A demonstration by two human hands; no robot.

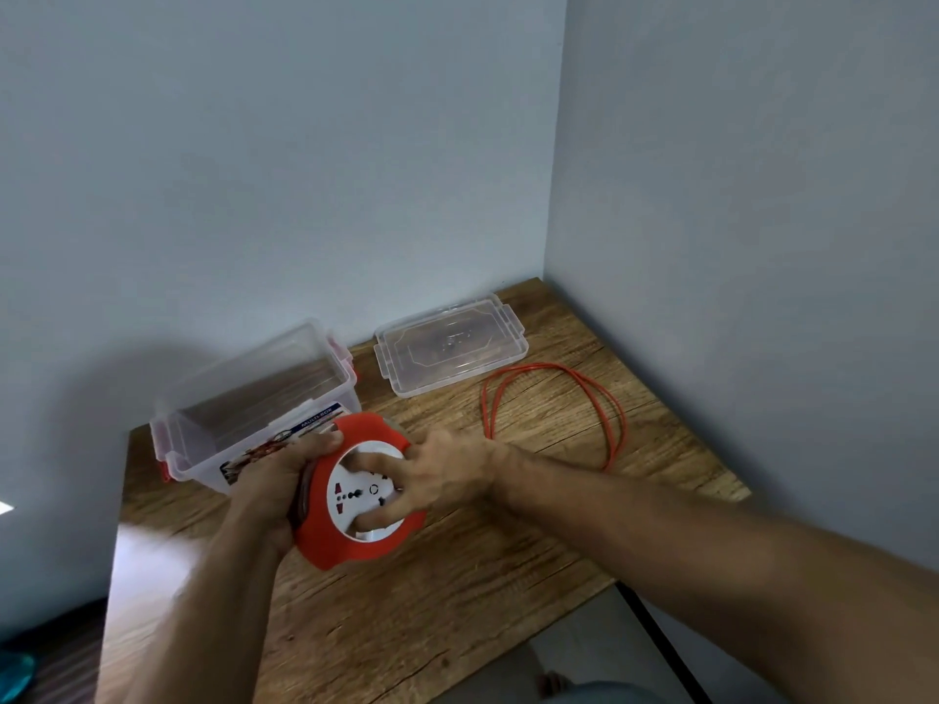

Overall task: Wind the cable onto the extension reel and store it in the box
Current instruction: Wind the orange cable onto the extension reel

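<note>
A round red extension reel with a white socket face is held above the wooden table. My left hand grips its left rim. My right hand lies on the white face, fingers spread over the socket disc. The orange cable lies in loose loops on the table to the right, running toward the reel behind my right hand. A clear plastic box with red latches stands open just behind the reel. Its clear lid lies flat further back.
The table sits in a corner, with grey walls behind and to the right. Its left edge and front right edge drop to the floor. A teal object shows at the bottom left.
</note>
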